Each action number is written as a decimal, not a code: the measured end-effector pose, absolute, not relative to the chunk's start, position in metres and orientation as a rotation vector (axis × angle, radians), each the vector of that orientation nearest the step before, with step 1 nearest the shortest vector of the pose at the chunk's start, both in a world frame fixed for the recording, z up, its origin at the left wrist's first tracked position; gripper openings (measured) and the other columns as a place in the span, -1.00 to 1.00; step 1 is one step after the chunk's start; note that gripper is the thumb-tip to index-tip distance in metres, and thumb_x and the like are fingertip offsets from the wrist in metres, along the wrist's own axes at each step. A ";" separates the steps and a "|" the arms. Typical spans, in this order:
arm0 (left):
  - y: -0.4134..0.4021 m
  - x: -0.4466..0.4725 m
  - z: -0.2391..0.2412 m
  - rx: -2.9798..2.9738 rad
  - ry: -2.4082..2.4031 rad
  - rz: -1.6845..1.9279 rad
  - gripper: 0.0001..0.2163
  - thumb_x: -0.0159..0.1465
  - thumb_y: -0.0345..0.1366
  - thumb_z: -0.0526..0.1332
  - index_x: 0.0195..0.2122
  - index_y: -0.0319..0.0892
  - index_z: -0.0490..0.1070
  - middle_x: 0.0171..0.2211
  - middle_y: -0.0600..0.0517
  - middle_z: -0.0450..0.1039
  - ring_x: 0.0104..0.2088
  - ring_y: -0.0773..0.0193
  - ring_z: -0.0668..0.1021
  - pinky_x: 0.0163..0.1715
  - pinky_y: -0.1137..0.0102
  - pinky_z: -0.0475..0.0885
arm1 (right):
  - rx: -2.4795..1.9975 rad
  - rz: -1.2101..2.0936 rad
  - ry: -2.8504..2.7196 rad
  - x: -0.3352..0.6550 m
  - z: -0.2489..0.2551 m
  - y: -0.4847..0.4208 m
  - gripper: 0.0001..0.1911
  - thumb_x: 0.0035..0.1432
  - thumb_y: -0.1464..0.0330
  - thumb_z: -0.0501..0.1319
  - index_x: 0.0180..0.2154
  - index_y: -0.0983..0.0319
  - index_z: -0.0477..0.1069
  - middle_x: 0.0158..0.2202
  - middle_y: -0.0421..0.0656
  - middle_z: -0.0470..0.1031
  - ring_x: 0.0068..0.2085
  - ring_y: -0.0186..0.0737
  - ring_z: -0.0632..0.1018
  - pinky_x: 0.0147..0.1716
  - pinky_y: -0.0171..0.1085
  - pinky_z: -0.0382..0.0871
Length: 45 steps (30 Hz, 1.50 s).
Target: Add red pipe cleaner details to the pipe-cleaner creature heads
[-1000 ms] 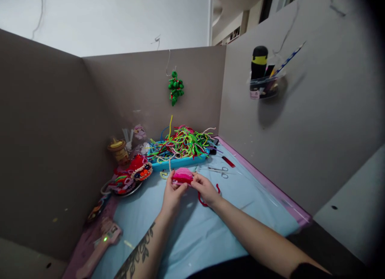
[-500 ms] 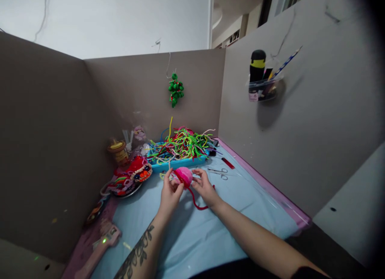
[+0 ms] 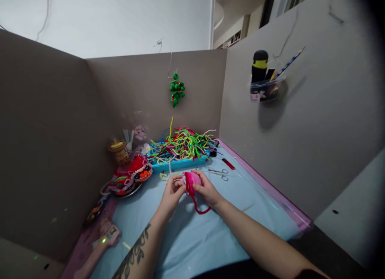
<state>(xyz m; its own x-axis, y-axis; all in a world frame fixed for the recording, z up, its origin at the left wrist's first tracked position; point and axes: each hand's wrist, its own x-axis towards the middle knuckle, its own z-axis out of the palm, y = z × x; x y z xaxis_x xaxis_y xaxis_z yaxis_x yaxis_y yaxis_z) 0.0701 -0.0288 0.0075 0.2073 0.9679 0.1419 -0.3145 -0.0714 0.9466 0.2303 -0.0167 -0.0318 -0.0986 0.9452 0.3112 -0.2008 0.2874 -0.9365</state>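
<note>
Both my hands meet over the light blue mat (image 3: 195, 235) in front of the tray. My right hand (image 3: 208, 190) is closed round a fuzzy pink ball-shaped piece (image 3: 193, 178). A red pipe cleaner (image 3: 192, 198) crosses the front of the pink piece and its loose end trails down in a loop onto the mat. My left hand (image 3: 171, 192) pinches at the left side of the pink piece, where the red pipe cleaner starts. What exactly its fingertips grip is too small to tell.
A blue tray (image 3: 177, 163) heaped with coloured pipe cleaners stands behind my hands. Scissors (image 3: 220, 173) lie right of it. A plate of finished pieces (image 3: 129, 176) sits left, a pink glue gun (image 3: 99, 247) near left. Brown cardboard walls surround; a cup of pens (image 3: 264, 84) hangs right.
The pink piece has turned in my hands and moved slightly right and toward me. The red pipe cleaner now lies across its front, with its tail shifted under my right hand.
</note>
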 end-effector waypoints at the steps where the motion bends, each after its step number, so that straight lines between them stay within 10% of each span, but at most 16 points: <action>1: -0.028 0.070 0.006 1.132 0.754 1.242 -0.63 0.01 -0.27 0.39 -0.20 -0.17 0.30 -0.52 0.14 0.41 -0.51 0.40 0.46 -0.40 0.45 0.37 | -0.789 1.141 -1.306 0.231 -0.033 -0.017 -0.39 -0.03 0.12 0.30 0.04 0.16 0.23 -0.02 -0.09 0.39 -0.03 -0.05 0.45 -0.03 -0.13 0.33; 26: -0.022 0.068 -0.003 1.120 0.839 1.204 -0.29 0.00 -0.28 0.38 0.13 -0.22 0.04 -0.59 0.15 0.43 -0.60 0.40 0.45 -0.51 0.50 0.29 | -0.967 0.834 -1.567 0.231 -0.034 -0.020 -0.41 0.13 0.14 0.21 0.16 0.14 0.16 0.14 -0.03 0.27 0.07 -0.07 0.39 0.04 -0.10 0.30; 34: -0.019 0.073 -0.009 0.909 0.878 1.373 -0.25 -0.04 -0.29 0.39 0.14 -0.23 0.04 -0.52 0.10 0.48 -0.58 0.40 0.47 -0.48 0.50 0.30 | -1.060 0.223 -1.904 0.223 -0.022 -0.034 -0.90 0.12 0.41 0.20 -0.26 0.19 0.41 -0.31 -0.09 0.45 -0.20 -0.08 0.45 -0.15 -0.13 0.35; 45: -0.024 0.078 -0.003 0.735 0.799 1.383 -0.16 -0.18 -0.29 0.48 0.10 -0.23 0.08 -0.51 0.08 0.50 -0.53 0.36 0.52 -0.40 0.46 0.38 | -1.023 0.347 -1.847 0.215 -0.024 -0.038 -0.90 0.13 0.48 0.13 -0.38 0.21 0.39 -0.43 -0.16 0.46 -0.34 -0.21 0.47 -0.30 -0.27 0.30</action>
